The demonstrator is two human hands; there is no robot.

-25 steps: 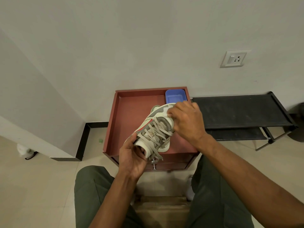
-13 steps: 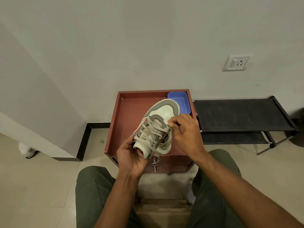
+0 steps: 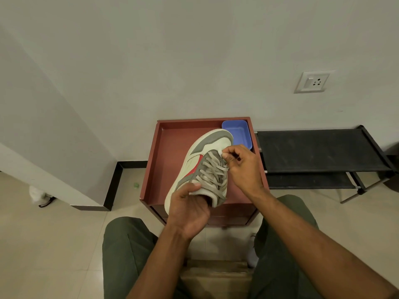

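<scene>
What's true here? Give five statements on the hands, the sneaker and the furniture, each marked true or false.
1. The left hand grips the sneaker at its heel end. True.
2. The right hand lies flat on the black rack. False: its fingers pinch at the sneaker by the laces.
3. The blue tray sits in the cabinet top's far right corner. True.
4. The sneaker's side stripe is green. False: it is red.
5. The black rack stands left of the cabinet. False: it stands right of it.

The person wears dark olive-green trousers (image 3: 124, 255); both forearms (image 3: 306, 238) are bare.
</scene>
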